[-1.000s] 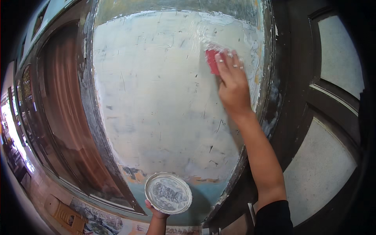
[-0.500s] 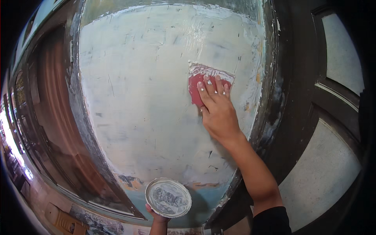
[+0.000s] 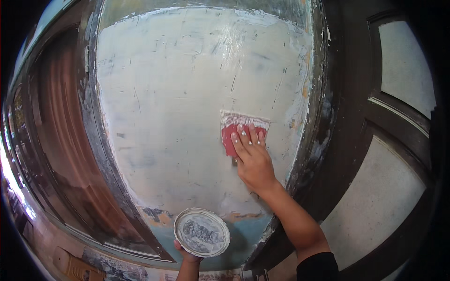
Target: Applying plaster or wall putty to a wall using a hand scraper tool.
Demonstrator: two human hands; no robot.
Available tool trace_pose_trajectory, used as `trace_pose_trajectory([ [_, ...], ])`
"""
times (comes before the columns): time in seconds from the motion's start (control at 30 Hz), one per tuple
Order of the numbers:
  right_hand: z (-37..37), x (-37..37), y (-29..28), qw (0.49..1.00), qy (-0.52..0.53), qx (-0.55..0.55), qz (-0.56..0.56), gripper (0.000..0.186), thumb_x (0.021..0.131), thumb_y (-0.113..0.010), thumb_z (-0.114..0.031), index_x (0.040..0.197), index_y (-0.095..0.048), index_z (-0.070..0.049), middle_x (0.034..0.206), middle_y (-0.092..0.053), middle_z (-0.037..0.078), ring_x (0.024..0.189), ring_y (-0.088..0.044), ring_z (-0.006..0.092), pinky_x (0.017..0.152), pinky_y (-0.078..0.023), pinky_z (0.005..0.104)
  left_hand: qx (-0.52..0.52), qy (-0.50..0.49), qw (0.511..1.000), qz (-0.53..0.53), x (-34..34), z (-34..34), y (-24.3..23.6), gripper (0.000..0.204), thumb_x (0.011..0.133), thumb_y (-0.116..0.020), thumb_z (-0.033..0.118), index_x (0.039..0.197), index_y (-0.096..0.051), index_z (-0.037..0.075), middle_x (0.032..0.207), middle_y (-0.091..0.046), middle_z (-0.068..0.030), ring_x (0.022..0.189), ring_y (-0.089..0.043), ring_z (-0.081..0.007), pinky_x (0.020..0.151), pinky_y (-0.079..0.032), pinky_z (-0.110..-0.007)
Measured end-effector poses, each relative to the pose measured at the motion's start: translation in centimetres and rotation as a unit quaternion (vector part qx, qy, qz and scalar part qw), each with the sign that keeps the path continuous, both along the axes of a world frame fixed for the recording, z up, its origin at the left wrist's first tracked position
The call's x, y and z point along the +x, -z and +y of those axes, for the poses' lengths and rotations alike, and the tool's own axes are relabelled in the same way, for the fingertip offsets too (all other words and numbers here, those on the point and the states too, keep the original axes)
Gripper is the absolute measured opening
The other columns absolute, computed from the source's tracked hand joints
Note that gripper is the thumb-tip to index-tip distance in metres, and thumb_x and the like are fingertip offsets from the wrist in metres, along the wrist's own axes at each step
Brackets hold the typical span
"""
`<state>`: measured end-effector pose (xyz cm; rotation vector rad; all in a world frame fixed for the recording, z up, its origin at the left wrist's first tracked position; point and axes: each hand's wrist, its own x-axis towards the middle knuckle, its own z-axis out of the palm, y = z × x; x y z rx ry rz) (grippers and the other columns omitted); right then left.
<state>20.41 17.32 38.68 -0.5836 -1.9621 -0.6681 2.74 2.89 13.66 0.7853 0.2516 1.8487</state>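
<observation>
red scraper partly behind the right hand

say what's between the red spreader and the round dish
In the head view, only whitish, marked wall shows between the red spreader and the round dish; no other object appears in that stretch.
</observation>
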Motion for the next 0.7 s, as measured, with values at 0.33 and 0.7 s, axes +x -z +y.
trace_pose_trajectory([
  [0.33,-0.3,-2.6,9.3,0.998,0.039,-0.013,0.043,0.057,0.081,-0.066,-0.001,0.138,-0.061,-0.004,0.147,-0.056,0.018,0.145,-0.041,0.0437,0.117,-0.032,0.0609,-0.022,0.019,1.000,0.010,-5.4,-3.9,-0.2,0.109,0.074,-0.054,0.088,0.158,-0.033,0.021,0.160,-0.034,-0.0144,0.140,-0.040,-0.0460,0.107,-0.036,-0.076],
  [0.7,-3.5,-4.6,21.0,0.993,0.019,-0.109,0.047,0.053,0.085,-0.063,-0.001,0.138,-0.061,-0.004,0.151,-0.051,0.019,0.145,-0.040,0.0474,0.119,-0.024,0.0629,-0.038,-0.001,0.999,0.019,-9.9,-7.5,-0.6,0.110,0.073,-0.055,0.090,0.158,-0.033,0.024,0.161,-0.032,-0.0134,0.139,-0.039,-0.0480,0.100,-0.037,-0.082],
])
